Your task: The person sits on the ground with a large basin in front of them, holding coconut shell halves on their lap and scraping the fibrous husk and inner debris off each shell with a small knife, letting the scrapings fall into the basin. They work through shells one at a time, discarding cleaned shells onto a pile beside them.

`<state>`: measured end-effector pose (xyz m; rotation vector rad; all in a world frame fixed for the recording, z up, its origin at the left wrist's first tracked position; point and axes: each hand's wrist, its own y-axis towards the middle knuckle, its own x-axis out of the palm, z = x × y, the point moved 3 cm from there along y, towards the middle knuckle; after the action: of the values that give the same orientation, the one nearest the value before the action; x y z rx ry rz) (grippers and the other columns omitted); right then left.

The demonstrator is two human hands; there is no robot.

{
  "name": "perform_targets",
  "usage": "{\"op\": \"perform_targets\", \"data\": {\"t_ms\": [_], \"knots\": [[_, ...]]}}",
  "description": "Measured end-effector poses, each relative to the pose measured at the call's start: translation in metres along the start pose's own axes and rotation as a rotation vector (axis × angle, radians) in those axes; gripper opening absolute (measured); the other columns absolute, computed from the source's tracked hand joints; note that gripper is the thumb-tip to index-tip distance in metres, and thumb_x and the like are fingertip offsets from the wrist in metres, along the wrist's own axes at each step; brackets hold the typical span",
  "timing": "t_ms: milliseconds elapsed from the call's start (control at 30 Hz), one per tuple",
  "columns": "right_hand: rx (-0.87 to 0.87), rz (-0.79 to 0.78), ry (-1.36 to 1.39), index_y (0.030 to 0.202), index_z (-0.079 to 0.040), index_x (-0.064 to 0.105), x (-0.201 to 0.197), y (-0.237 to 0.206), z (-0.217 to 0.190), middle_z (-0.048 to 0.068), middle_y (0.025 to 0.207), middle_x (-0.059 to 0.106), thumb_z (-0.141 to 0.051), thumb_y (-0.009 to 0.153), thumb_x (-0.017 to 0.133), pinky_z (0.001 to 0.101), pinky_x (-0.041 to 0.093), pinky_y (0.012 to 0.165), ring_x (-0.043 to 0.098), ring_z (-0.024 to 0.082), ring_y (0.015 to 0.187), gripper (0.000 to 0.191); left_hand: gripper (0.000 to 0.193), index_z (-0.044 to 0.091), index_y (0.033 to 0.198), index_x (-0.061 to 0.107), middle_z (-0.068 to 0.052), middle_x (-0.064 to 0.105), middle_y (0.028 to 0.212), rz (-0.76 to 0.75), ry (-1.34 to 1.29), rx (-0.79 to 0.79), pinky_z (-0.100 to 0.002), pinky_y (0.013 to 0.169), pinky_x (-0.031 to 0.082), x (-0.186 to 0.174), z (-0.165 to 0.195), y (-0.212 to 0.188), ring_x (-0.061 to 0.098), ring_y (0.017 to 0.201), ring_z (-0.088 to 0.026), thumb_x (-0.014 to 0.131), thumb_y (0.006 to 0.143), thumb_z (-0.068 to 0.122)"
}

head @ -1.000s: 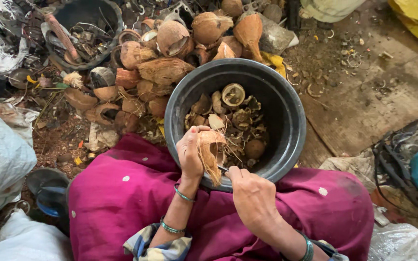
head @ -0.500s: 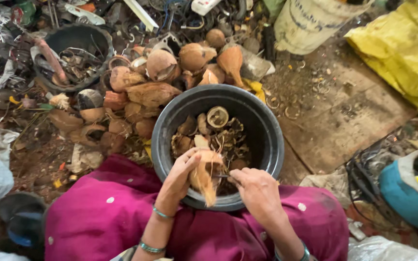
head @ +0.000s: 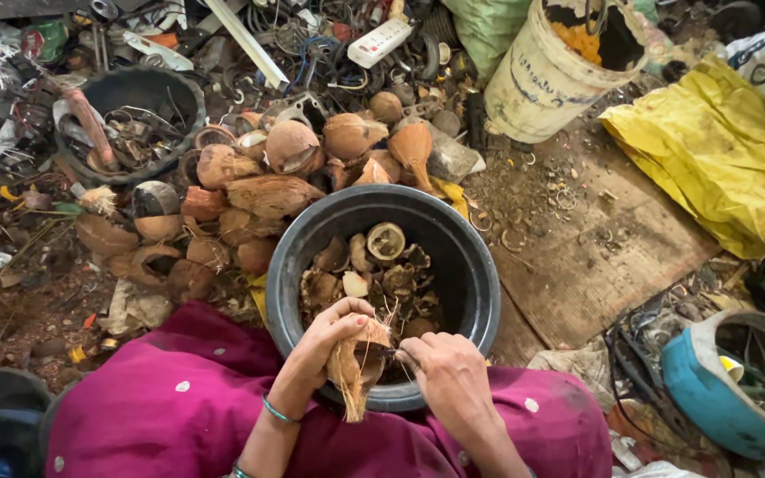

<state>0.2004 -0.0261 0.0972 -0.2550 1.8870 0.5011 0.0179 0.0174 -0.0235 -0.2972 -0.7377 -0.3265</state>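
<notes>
The left hand (head: 325, 335) is closed around a piece of coconut husk (head: 358, 365), gripping its upper end so the fibrous, pointed tip hangs down over the near rim of the black tub (head: 480, 274). The right hand (head: 449, 381) is curled shut just beside the husk, its fingers pinched against the husk's right edge; whether it holds a small tool cannot be told. Both hands sit above the person's lap, which is covered in magenta cloth (head: 179, 407), and a green bangle (head: 278, 412) circles the left wrist. Inside the tub lie shell pieces and scraps, among them 1 round coconut half (head: 386, 240) with its pale inside facing up. Beyond the tub a heap of whole brown coconuts (head: 267, 195) rests on the littered floor. A white bucket (head: 542, 84) stands far right, near a yellow sheet (head: 719, 150).
</notes>
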Motion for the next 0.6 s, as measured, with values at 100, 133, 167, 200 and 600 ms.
{"op": "perform_targets", "data": {"t_ms": [100, 133, 167, 200, 600], "knots": [[0.002, -0.022, 0.013, 0.091, -0.013, 0.073, 0.001, -0.001, 0.001, 0.007, 0.079, 0.067, -0.025, 0.086, 0.072, 0.0417, 0.050, 0.072, 0.065, 0.028, 0.078, 0.013, 0.037, 0.003, 0.121, 0.068, -0.009, 0.075, 0.096, 0.049, 0.002, -0.008, -0.026, 0.076, 0.057, 0.005, 0.002, -0.002, 0.071, 0.084, -0.013, 0.068, 0.087, 0.015], [0.000, -0.027, 0.025, 0.092, -0.012, 0.072, 0.002, -0.002, 0.001, 0.007, 0.079, 0.067, -0.025, 0.086, 0.072, 0.0414, 0.051, 0.073, 0.065, 0.028, 0.079, 0.014, 0.034, 0.000, 0.118, 0.070, -0.009, 0.076, 0.095, 0.069, 0.049, 0.011, -0.026, 0.076, 0.058, 0.007, 0.001, -0.001, 0.072, 0.084, -0.014, 0.069, 0.087, 0.014], [-0.006, -0.035, 0.014, 0.092, -0.012, 0.072, 0.003, -0.002, 0.001, 0.007, 0.079, 0.068, -0.025, 0.086, 0.072, 0.0414, 0.051, 0.073, 0.065, 0.028, 0.079, 0.014, 0.031, -0.002, 0.114, 0.072, -0.009, 0.076, 0.094, 0.091, 0.101, 0.028, -0.026, 0.076, 0.058, 0.008, 0.001, 0.001, 0.072, 0.083, -0.014, 0.070, 0.087, 0.013], [-0.013, -0.043, 0.006, 0.091, -0.012, 0.072, 0.003, -0.003, 0.002, 0.007, 0.080, 0.068, -0.026, 0.086, 0.072, 0.0413, 0.051, 0.073, 0.065, 0.028, 0.080, 0.015, 0.028, -0.005, 0.110, 0.073, -0.009, 0.077, 0.094, 0.115, 0.154, 0.044, -0.027, 0.077, 0.058, 0.008, 0.002, 0.001, 0.072, 0.083, -0.014, 0.070, 0.088, 0.011], [0.038, -0.100, 0.042, 0.101, -0.012, 0.071, 0.018, -0.014, -0.004, 0.010, 0.077, 0.071, -0.006, 0.085, 0.060, 0.0436, 0.054, 0.065, 0.072, 0.030, 0.075, 0.020, 0.017, -0.003, 0.100, 0.075, -0.008, 0.077, 0.091, 0.368, 0.202, 0.269, -0.024, 0.073, 0.057, 0.005, 0.004, 0.000, 0.070, 0.080, -0.012, 0.069, 0.086, 0.005]]}}
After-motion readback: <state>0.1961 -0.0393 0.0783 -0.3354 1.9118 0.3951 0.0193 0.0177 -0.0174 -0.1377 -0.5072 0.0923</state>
